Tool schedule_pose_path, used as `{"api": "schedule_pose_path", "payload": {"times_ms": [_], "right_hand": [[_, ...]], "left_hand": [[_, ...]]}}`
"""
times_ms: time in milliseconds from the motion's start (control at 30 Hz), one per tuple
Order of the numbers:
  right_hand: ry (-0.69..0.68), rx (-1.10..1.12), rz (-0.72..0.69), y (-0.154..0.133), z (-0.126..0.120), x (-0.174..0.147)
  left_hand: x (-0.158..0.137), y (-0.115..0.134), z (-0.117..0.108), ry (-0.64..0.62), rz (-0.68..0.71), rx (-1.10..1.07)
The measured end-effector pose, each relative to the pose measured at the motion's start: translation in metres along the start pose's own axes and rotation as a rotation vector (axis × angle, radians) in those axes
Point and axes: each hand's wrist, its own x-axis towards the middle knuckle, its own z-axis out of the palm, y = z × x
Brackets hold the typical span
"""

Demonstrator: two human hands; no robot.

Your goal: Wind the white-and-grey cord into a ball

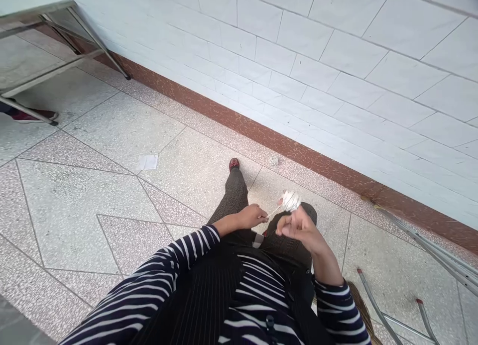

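White cord (291,201) is wound in a thick bundle round the raised fingers of my right hand (303,231). The thumb and other fingers of that hand are bent below the bundle. My left hand (252,217), to the left and slightly lower than the bundle, pinches the strand that runs taut between the two hands. Both hands are over my lap, in front of my dark trousers (234,193). A small round white ball (273,160), which looks like wound cord, lies on the floor near the wall.
A white paper (148,162) lies on the speckled floor to the left. A metal-framed table (37,9) stands at the upper left, with another person's shoe (35,116) by it. Metal stool legs (377,305) and folded metal tubes (421,240) are at the right. A tiled wall (298,51) runs ahead.
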Motion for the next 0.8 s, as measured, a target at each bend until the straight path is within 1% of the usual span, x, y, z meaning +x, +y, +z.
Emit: {"api": "schedule_pose_path", "payload": {"times_ms": [33, 100, 167, 233, 333, 433, 500, 567, 633, 700, 800], "right_hand": [[0.056, -0.072, 0.01, 0.004, -0.005, 0.008], [0.158, -0.279, 0.103, 0.018, -0.013, 0.02], [0.179, -0.409, 0.209, 0.033, -0.018, 0.025], [0.134, -0.422, 0.275, 0.048, -0.017, 0.021], [0.031, -0.356, 0.316, 0.061, -0.006, 0.006], [-0.035, -0.288, 0.325, 0.06, 0.006, -0.007], [-0.061, -0.203, 0.288, 0.053, 0.01, -0.012], [-0.068, -0.073, 0.205, 0.043, 0.012, -0.013], [-0.042, 0.057, 0.106, 0.034, 0.012, -0.012], [0.034, 0.125, 0.031, 0.028, 0.012, -0.007], [0.21, 0.142, -0.044, 0.026, 0.011, 0.005]], "left_hand": [[-0.003, 0.005, 0.001, -0.024, 0.045, 0.004], [-0.008, 0.014, -0.005, -0.046, 0.105, 0.011], [-0.01, 0.02, -0.02, -0.02, 0.117, 0.016], [-0.009, 0.021, -0.039, 0.045, 0.084, 0.021], [-0.001, 0.016, -0.066, 0.122, 0.027, 0.033], [0.013, 0.009, -0.077, 0.12, 0.06, 0.006], [0.023, 0.006, -0.076, 0.112, 0.06, -0.027], [0.03, 0.005, -0.069, 0.114, 0.0, -0.069], [0.031, 0.007, -0.059, 0.101, -0.078, -0.164], [0.028, 0.011, -0.047, 0.065, -0.107, -0.319], [0.017, 0.021, -0.033, 0.046, -0.079, -0.619]]}}
